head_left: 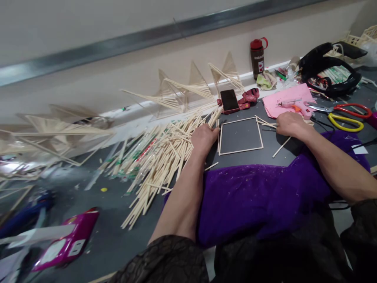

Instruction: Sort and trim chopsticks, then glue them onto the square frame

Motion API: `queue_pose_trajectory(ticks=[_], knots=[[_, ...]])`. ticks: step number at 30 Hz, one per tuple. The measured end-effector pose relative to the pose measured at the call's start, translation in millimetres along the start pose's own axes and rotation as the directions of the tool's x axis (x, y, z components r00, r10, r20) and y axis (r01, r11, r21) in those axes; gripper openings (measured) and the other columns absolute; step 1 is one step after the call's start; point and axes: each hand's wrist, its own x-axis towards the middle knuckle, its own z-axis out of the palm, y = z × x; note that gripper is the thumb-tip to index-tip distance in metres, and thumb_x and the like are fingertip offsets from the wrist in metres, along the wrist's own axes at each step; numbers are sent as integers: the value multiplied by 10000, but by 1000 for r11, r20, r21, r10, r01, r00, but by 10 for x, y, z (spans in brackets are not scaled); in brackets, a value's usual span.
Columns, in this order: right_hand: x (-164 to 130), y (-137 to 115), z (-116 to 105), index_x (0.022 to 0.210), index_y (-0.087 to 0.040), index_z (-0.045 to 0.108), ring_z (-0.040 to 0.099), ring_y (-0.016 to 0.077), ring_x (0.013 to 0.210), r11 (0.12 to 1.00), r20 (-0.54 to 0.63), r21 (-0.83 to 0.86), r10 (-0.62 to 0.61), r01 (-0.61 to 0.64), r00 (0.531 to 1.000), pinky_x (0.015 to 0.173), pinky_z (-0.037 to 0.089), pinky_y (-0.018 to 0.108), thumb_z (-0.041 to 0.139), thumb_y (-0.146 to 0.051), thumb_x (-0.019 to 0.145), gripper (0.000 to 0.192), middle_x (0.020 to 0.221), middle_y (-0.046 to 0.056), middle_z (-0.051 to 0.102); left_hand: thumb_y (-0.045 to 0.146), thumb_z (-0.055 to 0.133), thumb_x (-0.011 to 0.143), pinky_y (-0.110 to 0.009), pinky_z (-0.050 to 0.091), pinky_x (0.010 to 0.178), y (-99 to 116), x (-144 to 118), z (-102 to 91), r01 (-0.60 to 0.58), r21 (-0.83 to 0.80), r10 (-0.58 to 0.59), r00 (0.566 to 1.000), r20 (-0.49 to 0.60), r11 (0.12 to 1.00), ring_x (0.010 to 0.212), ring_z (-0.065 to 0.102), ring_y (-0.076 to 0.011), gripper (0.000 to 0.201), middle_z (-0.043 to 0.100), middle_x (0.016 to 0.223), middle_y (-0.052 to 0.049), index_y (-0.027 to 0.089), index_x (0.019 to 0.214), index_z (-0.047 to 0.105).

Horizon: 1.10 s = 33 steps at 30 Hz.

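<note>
My left hand (pixel 204 139) rests knuckles-up on the right edge of a big heap of wooden sticks (pixel 156 157), fingers curled into the pile. A square frame of sticks (pixel 240 150) lies flat on the grey table just right of it. My right hand (pixel 290 124) sits at the frame's right side, closed on a few loose sticks (pixel 266 122) that stick out to the left. One more stick (pixel 281 147) lies under that wrist. A purple cloth (pixel 259 196) covers the near table under both forearms.
Stick-built triangular frames (pixel 188 92) lean along the wall. A phone (pixel 229 100), a dark bottle (pixel 257 58), a pink sheet (pixel 287 98), a pink glue gun (pixel 300 108), red and yellow scissors (pixel 347 116) and a black headset (pixel 330 70) lie at the back right. A magenta object (pixel 70 241) sits at the near left.
</note>
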Motion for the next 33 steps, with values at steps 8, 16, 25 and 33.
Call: queue_pose_trajectory(ticks=[8,16,25,33], knots=[[-35,-22,-58,1188,-78,723,698,329,1049,1000,40,4,20,-21,999,753,532,348,556,-175,809,425,1088,232,737,313,485,847,-435,464,775,-113,-19,7,-20,70,20,1000,-3,997,1028,649,-402,409,707,1099,-261,98,1131,687],[-47,-20,-102,1171,-75,718,686,328,1042,999,92,-27,26,-24,995,724,491,332,552,-208,813,416,1097,219,732,355,427,882,-419,470,793,-597,127,-91,7,195,1,999,-44,981,1067,628,-383,432,690,1149,-236,117,1142,677],[-5,43,-90,1094,-113,728,680,326,1026,999,124,-48,11,-5,992,681,452,336,536,-256,827,358,1124,200,718,320,466,865,-382,464,804,-707,147,-348,85,224,-63,993,-102,971,1071,622,-341,457,676,1198,-200,129,1238,649],[34,56,-72,1056,-152,764,672,338,999,1000,122,-16,3,-1,993,723,485,372,560,-243,815,329,1035,193,731,403,543,852,-297,449,747,-665,-703,-815,-205,228,128,942,310,952,904,674,-242,357,751,955,-76,200,1068,742]])
